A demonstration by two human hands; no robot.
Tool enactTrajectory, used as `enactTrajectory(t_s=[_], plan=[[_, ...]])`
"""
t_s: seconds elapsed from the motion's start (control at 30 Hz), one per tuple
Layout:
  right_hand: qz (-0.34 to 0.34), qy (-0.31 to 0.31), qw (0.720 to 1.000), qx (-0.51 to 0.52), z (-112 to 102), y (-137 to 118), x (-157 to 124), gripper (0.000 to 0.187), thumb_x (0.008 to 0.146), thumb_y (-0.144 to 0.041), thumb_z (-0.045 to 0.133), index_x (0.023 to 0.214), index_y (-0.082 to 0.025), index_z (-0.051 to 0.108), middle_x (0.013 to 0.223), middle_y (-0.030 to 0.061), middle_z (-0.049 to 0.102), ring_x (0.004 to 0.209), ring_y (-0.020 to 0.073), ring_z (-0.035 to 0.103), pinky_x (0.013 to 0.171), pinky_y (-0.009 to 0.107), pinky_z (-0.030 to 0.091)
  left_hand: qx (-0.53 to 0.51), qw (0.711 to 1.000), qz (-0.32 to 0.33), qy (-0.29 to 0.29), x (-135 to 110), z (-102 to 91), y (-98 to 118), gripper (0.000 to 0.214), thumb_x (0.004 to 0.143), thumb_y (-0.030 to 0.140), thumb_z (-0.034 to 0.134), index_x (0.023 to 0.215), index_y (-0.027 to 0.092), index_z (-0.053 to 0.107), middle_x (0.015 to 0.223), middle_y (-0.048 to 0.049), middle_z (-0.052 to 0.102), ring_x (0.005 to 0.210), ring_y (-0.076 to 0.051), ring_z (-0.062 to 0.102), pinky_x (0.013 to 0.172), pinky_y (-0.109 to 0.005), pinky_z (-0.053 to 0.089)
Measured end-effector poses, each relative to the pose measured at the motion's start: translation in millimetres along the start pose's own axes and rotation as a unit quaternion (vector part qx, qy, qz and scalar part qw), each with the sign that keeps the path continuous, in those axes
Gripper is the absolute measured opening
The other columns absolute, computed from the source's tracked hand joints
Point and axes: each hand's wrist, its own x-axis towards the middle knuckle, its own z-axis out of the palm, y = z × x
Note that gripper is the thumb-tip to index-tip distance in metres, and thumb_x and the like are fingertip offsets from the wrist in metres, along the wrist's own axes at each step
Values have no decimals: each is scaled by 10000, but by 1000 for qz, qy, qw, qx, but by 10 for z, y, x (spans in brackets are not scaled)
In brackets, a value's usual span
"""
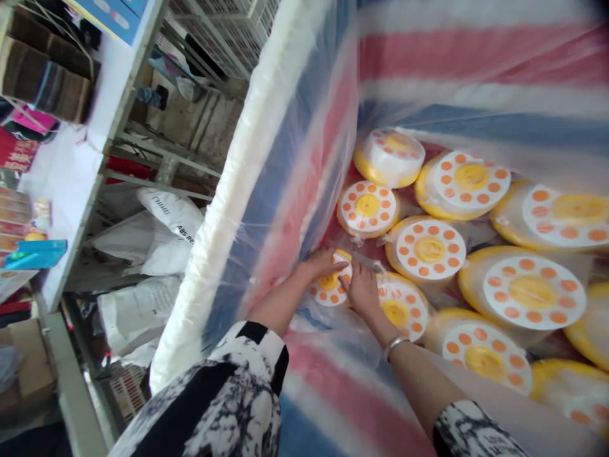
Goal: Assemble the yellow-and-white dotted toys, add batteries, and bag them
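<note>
From my feed, the left hand (323, 263) lies open, its fingers over a plastic-wrapped round disc (330, 285) printed with orange dots, and the right hand (362, 292) sits open just beside it, fingertips at that same disc's edge, though I can't be sure either is gripping. A thin silvery strip (356, 257) lies just above both hands. More wrapped discs (427, 249) fill a red-white-blue striped woven bag (266, 266), with metal shelving (162, 162) and white sacks (166, 212) beyond its wall.
</note>
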Motion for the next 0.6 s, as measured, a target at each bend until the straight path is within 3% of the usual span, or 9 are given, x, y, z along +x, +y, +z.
enactTrajectory(t_s=[0.1,0.23,0.33,0.43,0.5,0.6], plan=[[-23,23,999,-22,-85,-32,-13,509,925,-359,647,1347,-104,520,1259,175,598,1253,343,516,1118,613,293,-1,999,2,47,-83,25,66,617,911,498,630,1409,167,474,1441,-164,508,1300,-323,514,1077,-541,415],[-65,62,996,-14,-503,-68,166,387,942,-350,638,1266,-145,584,1242,126,621,1156,277,594,1013,512,465,-28,994,7,106,8,-218,209,591,899,450,654,1395,176,487,1427,-174,536,1321,-319,509,1089,-448,433],[-47,133,990,-18,-1053,-13,611,378,987,-332,569,1333,-182,535,1369,117,538,1231,277,543,1021,514,468,-68,981,13,180,338,-558,391,468,1035,383,399,1458,184,411,1475,-161,488,1357,-258,472,1124,-415,403],[-13,139,989,-44,-1506,87,1216,392,977,-343,591,1329,-180,540,1361,116,542,1205,278,559,1004,520,482,-108,972,9,208,813,-866,551,431,1020,385,471,1404,190,477,1420,-142,526,1267,-276,543,1069,-503,447],[5,111,992,-62,-1611,139,1524,376,978,-355,589,1303,-167,560,1315,110,572,1155,260,590,977,500,504,-131,969,0,209,1099,-994,606,423,989,392,549,1357,184,523,1387,-130,544,1207,-277,578,1017,-520,485],[25,76,993,-84,-1470,159,1621,402,975,-399,590,1304,-169,559,1290,110,586,1116,251,610,945,480,525,-150,968,-10,200,1318,-1045,615,392,973,380,585,1312,186,560,1362,-118,558,1178,-271,590,986,-496,511]])
